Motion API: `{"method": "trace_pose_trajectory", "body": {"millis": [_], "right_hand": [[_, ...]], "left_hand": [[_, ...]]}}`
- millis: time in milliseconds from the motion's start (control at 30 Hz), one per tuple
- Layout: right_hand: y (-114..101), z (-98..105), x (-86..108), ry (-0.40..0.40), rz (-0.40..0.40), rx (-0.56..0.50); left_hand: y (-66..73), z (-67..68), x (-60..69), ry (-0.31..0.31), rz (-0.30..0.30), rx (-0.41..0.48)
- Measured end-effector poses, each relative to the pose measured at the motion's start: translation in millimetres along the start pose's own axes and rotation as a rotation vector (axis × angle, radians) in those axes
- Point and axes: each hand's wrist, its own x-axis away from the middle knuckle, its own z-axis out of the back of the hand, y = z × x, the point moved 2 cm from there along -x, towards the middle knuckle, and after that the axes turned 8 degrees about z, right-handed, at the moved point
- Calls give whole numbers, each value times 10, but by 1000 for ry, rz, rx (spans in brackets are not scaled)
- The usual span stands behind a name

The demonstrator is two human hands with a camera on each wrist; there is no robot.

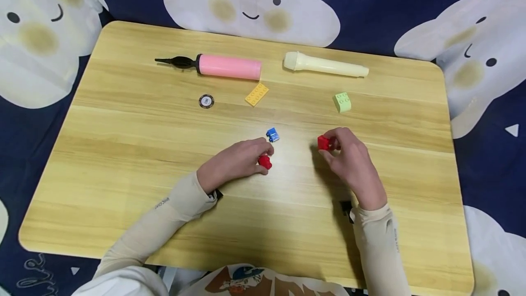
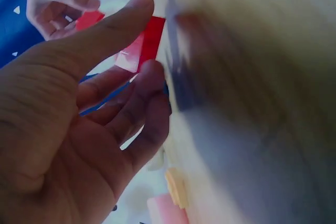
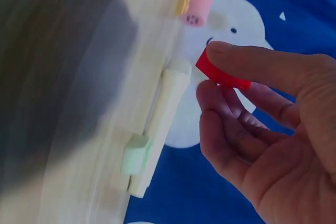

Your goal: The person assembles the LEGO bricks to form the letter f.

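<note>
Red block one (image 1: 265, 162) is just on the near side of the blue block (image 1: 273, 134), pinched by the fingers of the left hand (image 1: 235, 160). Red block two (image 1: 323, 142) is to the right of the blue block, pinched by the fingers of the right hand (image 1: 354, 163). Past the blue block, on the surface (image 1: 135, 118), lie a yellow block (image 1: 257, 94), green block (image 1: 342, 103), chip (image 1: 206, 101), pink pump (image 1: 230, 66) and pale mic (image 1: 326, 65).

Head view — downward; wrist views — close

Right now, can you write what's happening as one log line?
left hand: holds red brick | right hand: holds second red brick | blue brick: on table, near left hand
</note>
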Motion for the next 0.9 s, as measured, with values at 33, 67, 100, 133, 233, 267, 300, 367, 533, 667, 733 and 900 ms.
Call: {"method": "trace_pose_trajectory", "body": {"millis": [33,67,100,133,233,267,300,367,533,667,733,900], "right_hand": [[-23,-17,-4,-1,24,-8],[-47,-35,-7,-8,44,-20],[-76,-55,-11,-18,64,-32],[-106,-79,-12,-35,79,-47],[-214,-159,-15,-103,105,-81],[-252,-191,-15,-128,113,-87],[-290,-224,-16,-153,124,-87],[-365,-292,-18,-192,146,-86],[-502,-489,-40,-235,211,-60],[-556,-616,-46,-229,255,-28],[-572,-655,-49,-218,270,-16],[-574,-696,-49,-209,280,-21]], "left_hand": [[4,-17,-7,8,3,-2],[9,-28,-15,17,6,-2],[14,-38,-23,28,13,1],[18,-47,-32,40,23,7],[34,-79,-57,71,51,31],[40,-89,-62,79,55,39],[45,-103,-68,88,54,44],[56,-125,-74,103,44,43],[57,-160,-77,134,29,15],[66,-175,-64,134,32,5],[71,-175,-55,131,30,7],[82,-181,-42,120,37,21]]}}
